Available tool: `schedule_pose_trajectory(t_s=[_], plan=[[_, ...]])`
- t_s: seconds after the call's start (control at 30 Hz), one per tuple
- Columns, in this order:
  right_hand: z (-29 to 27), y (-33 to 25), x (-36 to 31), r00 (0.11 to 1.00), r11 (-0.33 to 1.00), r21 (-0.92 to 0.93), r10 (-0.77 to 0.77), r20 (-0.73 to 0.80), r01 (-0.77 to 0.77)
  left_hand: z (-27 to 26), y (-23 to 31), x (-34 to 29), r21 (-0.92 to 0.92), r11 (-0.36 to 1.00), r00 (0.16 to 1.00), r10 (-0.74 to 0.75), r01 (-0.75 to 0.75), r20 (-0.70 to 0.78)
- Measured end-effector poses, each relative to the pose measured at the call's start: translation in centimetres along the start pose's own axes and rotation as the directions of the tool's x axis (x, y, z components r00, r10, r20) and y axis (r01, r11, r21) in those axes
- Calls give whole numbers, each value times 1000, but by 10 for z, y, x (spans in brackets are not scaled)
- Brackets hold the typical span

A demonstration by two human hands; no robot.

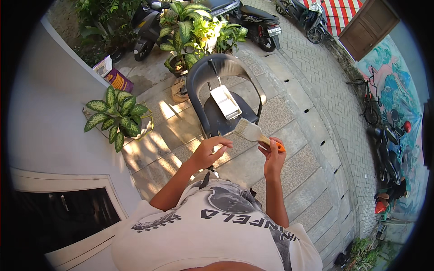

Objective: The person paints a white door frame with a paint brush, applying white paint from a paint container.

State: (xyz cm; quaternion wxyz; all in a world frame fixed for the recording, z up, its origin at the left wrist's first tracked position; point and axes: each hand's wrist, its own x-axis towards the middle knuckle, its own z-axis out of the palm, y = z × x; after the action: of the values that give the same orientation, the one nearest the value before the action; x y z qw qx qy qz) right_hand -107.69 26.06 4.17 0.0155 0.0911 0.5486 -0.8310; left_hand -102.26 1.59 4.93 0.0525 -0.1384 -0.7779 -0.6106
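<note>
My right hand (273, 158) grips a wide paintbrush (250, 131) by its handle, which ends in orange. The brush's pale bristles point up and left, toward the chair's seat. My left hand (209, 152) is a little to the left of the brush, thumb and index finger apart, with nothing visible in it. Ahead of both hands stands a black chair (197, 86) with a curved backrest. On its seat lies a white plastic tray (224, 100), with a thin dark rod reaching from it up to the backrest.
Potted plants with variegated leaves (116, 110) stand at the left and behind the chair (184, 29). Parked motorbikes (260, 22) line the far side. A white wall with a framed dark window (77, 212) is close on my left. Tiled paving (294, 167) runs to my right.
</note>
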Motion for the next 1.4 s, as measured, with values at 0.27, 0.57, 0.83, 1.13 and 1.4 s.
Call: schedule_pose_trajectory(t_s=[0.27, 0.57, 0.83, 1.13, 1.4], plan=[[36, 8, 66, 999, 999, -16, 42, 21, -42, -43, -15, 55, 31, 996, 997, 81, -81, -11], [84, 43, 163, 979, 982, -117, 159, 125, -145, -85, -57, 63, 0, 988, 953, -151, 156, -264], [101, 89, 307, 956, 930, -360, 168, 239, -73, -85, -155, 75, -237, 913, 742, -407, 331, -532], [83, 177, 459, 876, 798, -602, 306, 373, -22, -16, -328, 89, -300, 660, 402, -692, 689, -600], [67, 276, 523, 828, 638, -735, 271, 492, 228, -15, -419, 110, -264, 343, 96, -753, 902, -651]])
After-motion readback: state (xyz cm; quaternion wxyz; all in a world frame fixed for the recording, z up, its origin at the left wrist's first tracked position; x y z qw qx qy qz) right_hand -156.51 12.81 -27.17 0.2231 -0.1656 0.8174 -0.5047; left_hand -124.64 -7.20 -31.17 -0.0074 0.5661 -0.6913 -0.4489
